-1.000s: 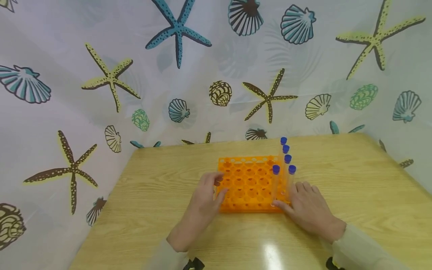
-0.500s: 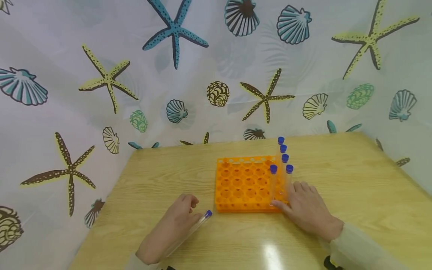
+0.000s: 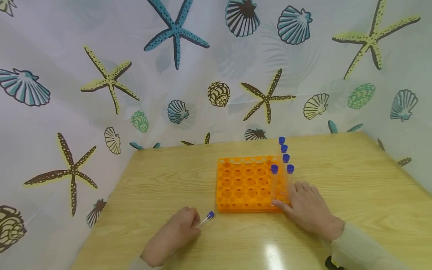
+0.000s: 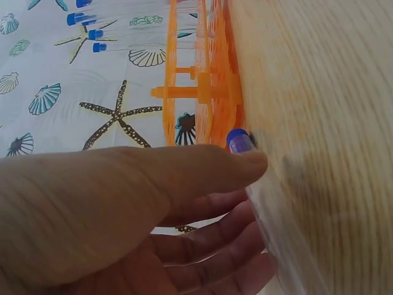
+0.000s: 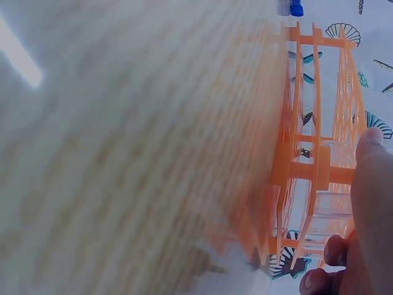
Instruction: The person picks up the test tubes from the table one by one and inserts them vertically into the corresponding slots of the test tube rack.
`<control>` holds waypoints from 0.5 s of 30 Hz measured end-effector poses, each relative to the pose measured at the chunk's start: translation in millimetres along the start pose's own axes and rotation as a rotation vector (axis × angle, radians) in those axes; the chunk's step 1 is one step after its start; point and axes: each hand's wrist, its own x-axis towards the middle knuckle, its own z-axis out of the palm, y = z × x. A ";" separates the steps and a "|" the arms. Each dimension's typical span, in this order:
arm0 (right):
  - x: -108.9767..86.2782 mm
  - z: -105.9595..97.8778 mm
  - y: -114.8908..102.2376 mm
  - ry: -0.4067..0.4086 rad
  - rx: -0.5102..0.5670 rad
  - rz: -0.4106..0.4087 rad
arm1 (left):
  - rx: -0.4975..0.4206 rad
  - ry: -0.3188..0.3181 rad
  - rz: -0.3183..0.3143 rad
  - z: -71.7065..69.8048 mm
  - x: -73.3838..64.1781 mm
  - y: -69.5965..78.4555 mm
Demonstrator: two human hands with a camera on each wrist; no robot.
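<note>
In the head view my left hand [image 3: 177,230] is low over the table, left of the rack's front corner. It grips a clear test tube [image 3: 204,221] whose blue cap [image 3: 211,214] points toward the rack. The left wrist view shows the thumb over the tube [image 4: 270,209] just below the cap, fingers along its other side, tube close to the wood. My right hand [image 3: 308,210] holds the right end of an orange test tube rack [image 3: 233,204], thumb on its front edge, fingers along the side. Several blue-capped tubes [image 3: 274,180] stand upright in the rack's right end.
The rack's left and middle holes hold no tubes. Under it spreads a light wooden table [image 3: 162,176]. A white cloth [image 3: 189,86] printed with starfish and shells rises behind the table and along both sides.
My left hand has moved from the rack's left edge down and left. A tube has come into view at it, and the fingers have closed round it. My right hand stays on the rack.
</note>
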 end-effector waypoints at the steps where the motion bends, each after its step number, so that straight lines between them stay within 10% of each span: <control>1: 0.0 0.4 0.2 0.001 -0.001 0.002 | 0.000 -0.002 0.002 0.7 0.4 -0.2; 15: -0.3 2.6 1.4 0.008 -0.001 0.001 | -0.022 0.002 0.032 6.9 1.6 -1.4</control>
